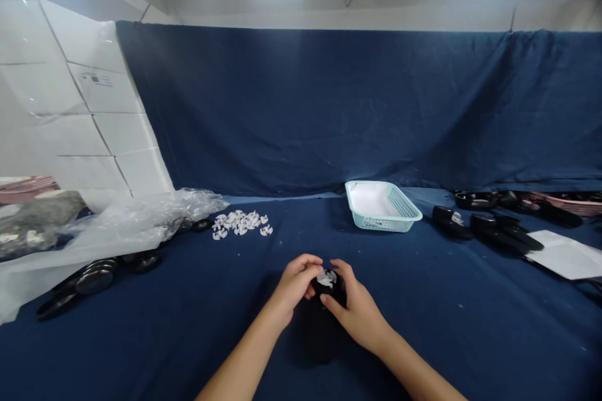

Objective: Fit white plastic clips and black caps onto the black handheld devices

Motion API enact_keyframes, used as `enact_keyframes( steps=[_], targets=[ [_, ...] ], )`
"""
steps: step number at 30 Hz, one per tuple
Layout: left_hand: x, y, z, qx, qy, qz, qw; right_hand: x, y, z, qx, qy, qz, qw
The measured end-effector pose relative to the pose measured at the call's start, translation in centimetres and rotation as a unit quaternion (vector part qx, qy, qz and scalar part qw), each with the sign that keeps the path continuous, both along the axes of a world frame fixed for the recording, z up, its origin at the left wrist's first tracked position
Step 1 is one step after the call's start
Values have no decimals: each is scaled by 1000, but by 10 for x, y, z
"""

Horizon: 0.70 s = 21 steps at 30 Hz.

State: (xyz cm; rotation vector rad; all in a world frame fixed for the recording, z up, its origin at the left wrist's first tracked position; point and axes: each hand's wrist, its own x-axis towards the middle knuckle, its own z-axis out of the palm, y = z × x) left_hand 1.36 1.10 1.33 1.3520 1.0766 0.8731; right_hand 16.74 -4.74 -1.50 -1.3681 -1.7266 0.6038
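A black rounded part (pixel 322 341) stands before me on the blue cloth, its lower end dark and hard to make out. In its top sits a small white plastic piece (pixel 327 278) with a notched edge. My left hand (pixel 297 285) is closed, thumb and fingers at the left edge of the white piece. From the right, my right hand (pixel 360 310) curls its thumb and fingers around the black part's upper end. A heap of similar white plastic pieces (pixel 239 223) lies farther back on the left.
A light blue plastic basket (pixel 409 218) stands at the back, right of centre. Black parts (pixel 501 233) and a white sheet (pixel 567 255) lie on the right. Clear plastic wrap (pixel 136 219) and black round parts (pixel 96 277) are on the left. A blue curtain (pixel 305 113) hangs behind.
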Motion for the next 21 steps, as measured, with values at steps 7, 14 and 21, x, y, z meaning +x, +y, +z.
enact_keyframes(
  steps=[7, 14, 21],
  targets=[
    [-3, -2, 3, 4, 6, -11, 1000, 0, 0, -1, -21, 18, 3, 1000],
    [-2, 0, 2, -5, -8, 0, 1000, 0, -1, 2, -14, 25, 15, 999],
    [-5, 0, 4, -28, -37, -6, 999, -2, -4, 3, -11, 14, 32, 999]
  ],
)
